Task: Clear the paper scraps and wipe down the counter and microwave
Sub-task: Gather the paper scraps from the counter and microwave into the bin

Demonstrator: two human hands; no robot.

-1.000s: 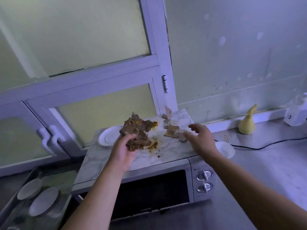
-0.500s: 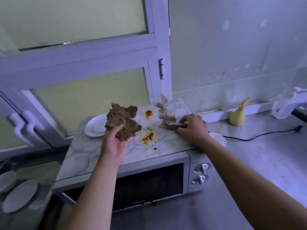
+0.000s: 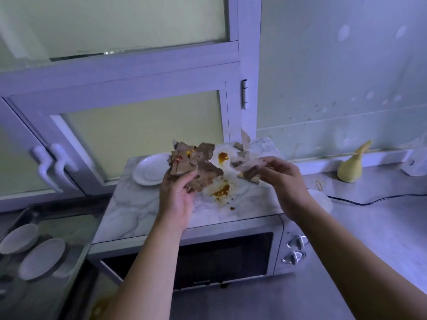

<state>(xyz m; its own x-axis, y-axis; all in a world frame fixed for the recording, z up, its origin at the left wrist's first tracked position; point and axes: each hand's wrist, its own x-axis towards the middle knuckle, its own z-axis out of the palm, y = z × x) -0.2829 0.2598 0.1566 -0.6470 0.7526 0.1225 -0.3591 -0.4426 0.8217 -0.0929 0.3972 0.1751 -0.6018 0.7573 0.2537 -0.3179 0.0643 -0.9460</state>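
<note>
A microwave (image 3: 231,257) with a marble-patterned top (image 3: 138,211) stands on the steel counter (image 3: 381,227). My left hand (image 3: 176,195) holds a wad of brown paper scraps (image 3: 194,165) above the top. My right hand (image 3: 284,179) grips a few more scraps (image 3: 248,172), lifted just off the surface beside the wad. Two or three scraps (image 3: 242,144) still lie at the back edge by the wall. Orange sauce stains (image 3: 221,191) and a second blot (image 3: 223,156) mark the top.
A white saucer (image 3: 150,169) sits on the microwave's back left. A small white dish (image 3: 322,200) lies behind my right wrist. A yellow cloth bundle (image 3: 351,167), a black cable (image 3: 379,199) and a rubber band (image 3: 320,184) lie on the counter. Plates (image 3: 41,257) rest in a tray at left.
My right hand closed on the scraps near the microwave's back right and lifted them toward the wad. My left hand stayed raised with its wad.
</note>
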